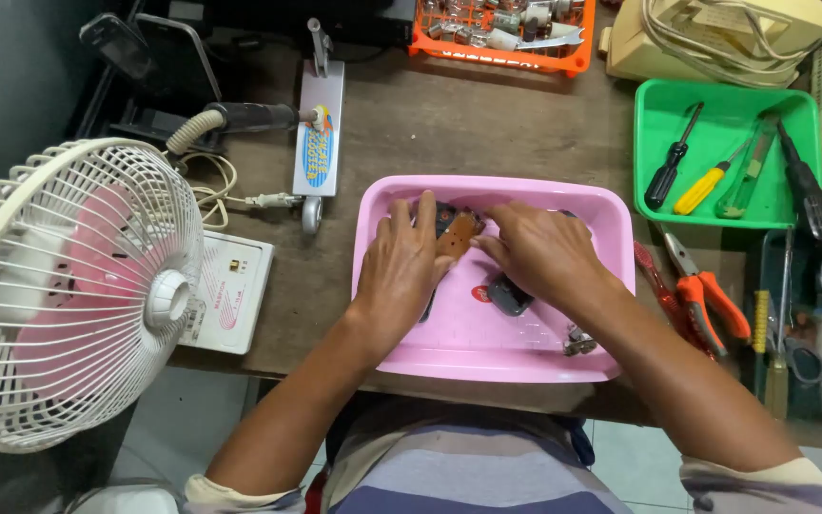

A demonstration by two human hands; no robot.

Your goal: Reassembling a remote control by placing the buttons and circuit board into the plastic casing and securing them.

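Note:
A shallow pink plastic tray point(525, 357) lies on the brown table in front of me. Both my hands are inside it, meeting over a small brown circuit board point(459, 234). My left hand point(400, 266) grips the board's left side, with a dark casing part under its fingers. My right hand point(539, 252) pinches the board's right edge. Below my right palm lies a small dark grey part point(508, 295) beside a red dot. A small metal piece point(577, 341) rests near the tray's front right corner.
A white desk fan point(68, 290) with pink blades stands at the left. A green tray point(725, 162) holding screwdrivers sits at the right, with orange pliers point(706, 295) and other tools below it. An orange basket point(501, 38) of parts is at the back, and a soldering handle point(240, 119) at the back left.

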